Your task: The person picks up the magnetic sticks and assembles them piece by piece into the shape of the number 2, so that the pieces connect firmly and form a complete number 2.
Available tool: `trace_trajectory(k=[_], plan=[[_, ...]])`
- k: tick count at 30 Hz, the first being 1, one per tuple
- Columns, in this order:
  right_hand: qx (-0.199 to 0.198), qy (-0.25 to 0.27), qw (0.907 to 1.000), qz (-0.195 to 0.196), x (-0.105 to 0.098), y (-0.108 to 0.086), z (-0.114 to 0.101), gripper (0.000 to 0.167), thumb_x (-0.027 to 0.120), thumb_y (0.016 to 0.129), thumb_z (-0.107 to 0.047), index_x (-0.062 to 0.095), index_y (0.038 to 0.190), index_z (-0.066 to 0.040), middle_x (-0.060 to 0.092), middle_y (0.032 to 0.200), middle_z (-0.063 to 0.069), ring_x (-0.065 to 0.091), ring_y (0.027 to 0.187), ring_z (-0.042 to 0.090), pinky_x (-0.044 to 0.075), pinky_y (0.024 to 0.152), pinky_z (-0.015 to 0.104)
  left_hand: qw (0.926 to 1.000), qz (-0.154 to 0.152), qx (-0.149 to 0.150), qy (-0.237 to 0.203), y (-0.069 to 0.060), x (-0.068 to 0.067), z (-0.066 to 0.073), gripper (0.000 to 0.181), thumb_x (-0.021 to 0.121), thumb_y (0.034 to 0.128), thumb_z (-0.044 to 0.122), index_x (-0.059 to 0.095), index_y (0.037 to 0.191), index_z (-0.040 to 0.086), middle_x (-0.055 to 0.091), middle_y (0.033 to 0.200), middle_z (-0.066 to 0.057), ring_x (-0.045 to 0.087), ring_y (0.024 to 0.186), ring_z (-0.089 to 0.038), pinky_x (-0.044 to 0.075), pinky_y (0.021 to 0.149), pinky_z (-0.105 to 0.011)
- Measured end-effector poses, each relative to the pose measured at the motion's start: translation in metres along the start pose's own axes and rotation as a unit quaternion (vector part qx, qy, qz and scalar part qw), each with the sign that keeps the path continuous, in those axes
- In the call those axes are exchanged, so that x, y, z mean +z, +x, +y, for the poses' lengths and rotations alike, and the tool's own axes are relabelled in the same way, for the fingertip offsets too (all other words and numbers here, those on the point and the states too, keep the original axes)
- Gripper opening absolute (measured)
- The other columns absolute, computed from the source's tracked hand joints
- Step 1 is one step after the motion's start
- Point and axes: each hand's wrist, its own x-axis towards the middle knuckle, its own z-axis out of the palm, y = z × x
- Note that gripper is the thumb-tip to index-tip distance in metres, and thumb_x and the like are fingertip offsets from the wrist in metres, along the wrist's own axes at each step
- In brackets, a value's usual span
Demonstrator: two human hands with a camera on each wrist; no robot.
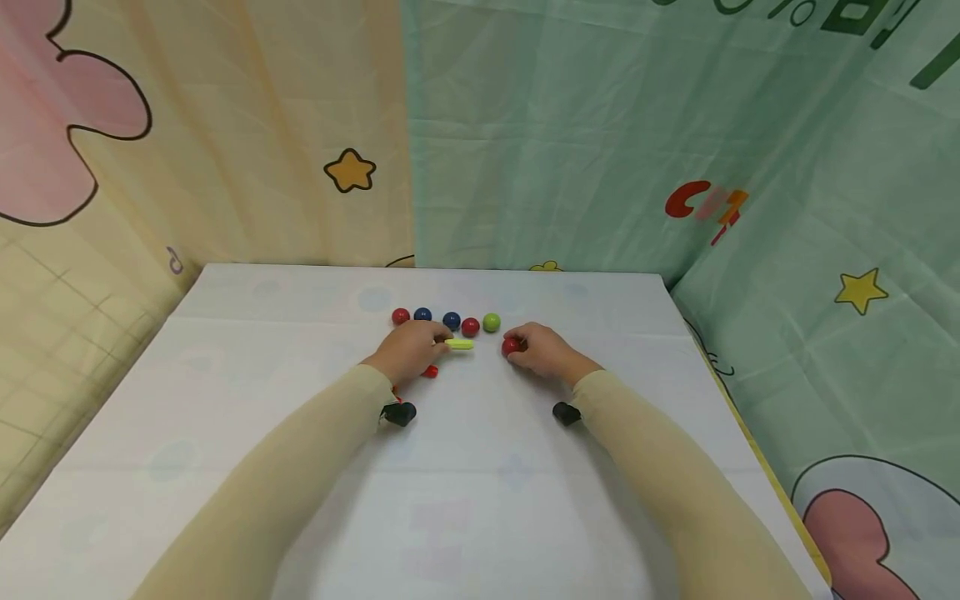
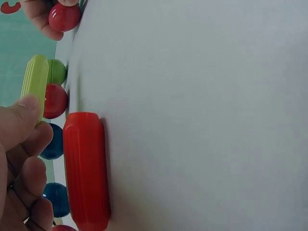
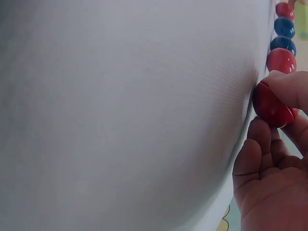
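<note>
My left hand (image 1: 412, 350) pinches a yellow-green ribbed stick (image 2: 35, 79) between thumb and fingers, held above the table. A thicker red ribbed stick (image 2: 86, 171) lies on the table beside that hand, mostly covered by it in the head view. On the right, my right hand (image 1: 550, 352) pinches a glossy red ball (image 3: 273, 105) low at the tabletop. Between and beyond the hands runs a row of balls: red (image 1: 401, 316), blue (image 1: 423, 314), another blue (image 1: 452, 321), red (image 1: 470, 327) and green (image 1: 491, 322).
A white cloth covers the table (image 1: 465, 500). Printed curtains (image 1: 525, 167) hang behind it and along the right side. Dark devices (image 1: 399, 413) sit at both wrists, near the sleeve cuffs.
</note>
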Motion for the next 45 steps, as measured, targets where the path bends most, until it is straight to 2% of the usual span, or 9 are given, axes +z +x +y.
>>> trace_trajectory(k=[5, 11, 21, 32, 45], plan=[[0.002, 0.003, 1.0, -0.002, 0.001, 0.0, -0.001, 0.048, 0.072, 0.1, -0.021, 0.061, 0.146, -0.009, 0.064, 0.133, 0.012, 0.057, 0.12, 0.027, 0.049, 0.11, 0.045, 0.9999, -0.002, 0.005, 0.01, 0.006, 0.007, 0.005, 0.03, 0.069, 0.1038, 0.028, 0.073, 0.131, 0.017, 0.074, 0.121, -0.003, 0.065, 0.108, -0.024, 0.054, 0.107, -0.044], [0.001, 0.004, 1.0, -0.004, 0.002, 0.001, -0.002, 0.05, 0.074, 0.099, -0.022, 0.062, 0.146, -0.01, 0.063, 0.135, 0.013, 0.056, 0.123, 0.029, 0.047, 0.113, 0.047, 0.9999, -0.003, 0.002, 0.013, 0.011, 0.015, 0.007, 0.031, 0.068, 0.1045, 0.029, 0.072, 0.133, 0.018, 0.073, 0.127, -0.004, 0.066, 0.118, -0.025, 0.051, 0.112, -0.047], [-0.004, -0.003, 1.0, -0.004, 0.003, 0.002, -0.005, 0.05, 0.077, 0.098, -0.023, 0.064, 0.144, -0.01, 0.064, 0.133, 0.012, 0.057, 0.123, 0.028, 0.047, 0.113, 0.047, 0.9997, 0.005, 0.007, 0.023, 0.016, 0.021, 0.014, 0.032, 0.067, 0.1046, 0.029, 0.072, 0.134, 0.016, 0.073, 0.129, -0.005, 0.066, 0.123, -0.026, 0.05, 0.113, -0.046], [-0.014, -0.011, 0.9998, -0.002, 0.002, 0.003, -0.005, 0.051, 0.078, 0.097, -0.025, 0.065, 0.144, -0.01, 0.066, 0.134, 0.011, 0.059, 0.123, 0.026, 0.048, 0.112, 0.046, 0.9999, -0.002, 0.009, 0.012, 0.019, 0.025, 0.023, 0.033, 0.068, 0.1042, 0.028, 0.071, 0.135, 0.017, 0.073, 0.129, -0.004, 0.065, 0.12, -0.025, 0.05, 0.112, -0.045], [-0.007, -0.021, 0.9998, 0.001, 0.003, 0.004, -0.006, 0.051, 0.078, 0.097, -0.026, 0.065, 0.144, -0.011, 0.066, 0.14, 0.01, 0.059, 0.129, 0.026, 0.047, 0.115, 0.045, 0.9999, 0.001, 0.008, 0.01, 0.024, 0.031, 0.024, 0.03, 0.069, 0.1034, 0.027, 0.072, 0.132, 0.016, 0.073, 0.124, -0.003, 0.065, 0.114, -0.024, 0.051, 0.109, -0.044]])
